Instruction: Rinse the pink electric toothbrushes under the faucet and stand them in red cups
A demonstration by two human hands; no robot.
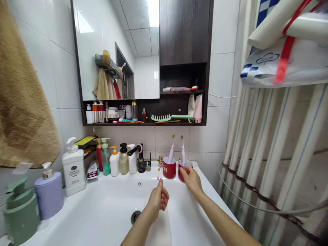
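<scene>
Two red cups stand side by side on the back right ledge of the sink. In the left red cup (169,171) leans a pale purple electric toothbrush (171,154); a second electric toothbrush (183,153) stands in the right red cup (181,176). My right hand (191,179) has its thumb and fingers closed at the rim of the right cup, close to the brush's base, and hides part of the cup. Over the basin, my left hand (157,200) is loosely curled with its thumb apart; nothing shows in it. Beyond its thumb lies a small slim object (158,175) on the ledge.
A black faucet (140,159) rises behind the white sink (110,194). Several pump bottles line the ledge, including a white bottle (73,169) and a purple bottle (49,194). Above hangs a mirror cabinet (183,32). Pipes (263,153) run along the right.
</scene>
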